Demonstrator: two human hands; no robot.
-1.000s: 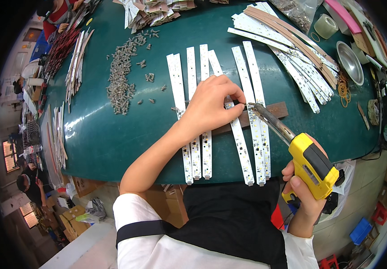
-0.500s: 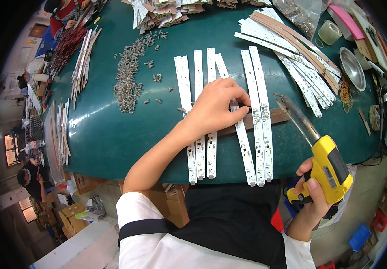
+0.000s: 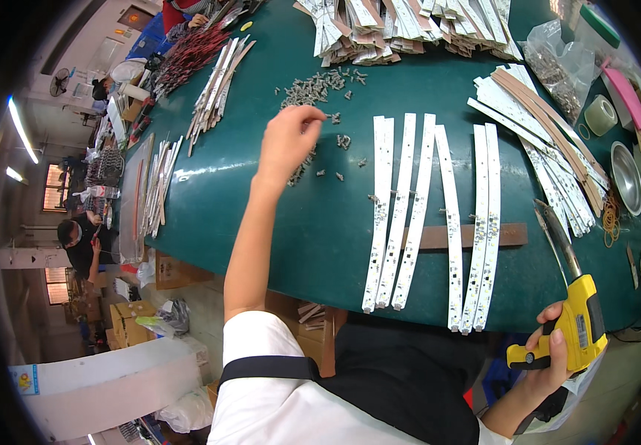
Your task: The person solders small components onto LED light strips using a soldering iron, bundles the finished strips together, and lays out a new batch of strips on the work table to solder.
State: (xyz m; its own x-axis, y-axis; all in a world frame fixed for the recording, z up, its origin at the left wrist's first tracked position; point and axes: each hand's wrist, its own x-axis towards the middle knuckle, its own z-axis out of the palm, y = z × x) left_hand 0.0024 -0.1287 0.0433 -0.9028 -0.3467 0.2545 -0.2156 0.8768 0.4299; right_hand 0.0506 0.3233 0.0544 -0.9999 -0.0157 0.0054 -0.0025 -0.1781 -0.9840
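Note:
My left hand (image 3: 286, 144) is over the pile of small metal connectors (image 3: 307, 90), thumb and fingers pinched together. Whatever is between its fingertips is too small to make out. At the right, my right hand (image 3: 547, 363) grips a yellow and black soldering gun (image 3: 584, 326), its metal tip pointing up over the table. Several white LED circuit strips (image 3: 407, 222) lie side by side between the hands, some with a small metal connector near mid-length. A brown bar (image 3: 513, 234) runs crosswise beneath them.
Stacks of white strips (image 3: 380, 30) stand at the far edge, and more strips (image 3: 550, 148) fan out at right. Beyond are a metal bowl (image 3: 626, 178), a tape roll (image 3: 601, 116) and rubber bands (image 3: 611, 222). Further strips (image 3: 217, 93) lie left; other people sit beyond.
My left hand has left the LED strips and moved left to the connector pile. The view has shifted, so the table appears farther right. The soldering gun stays in my right hand.

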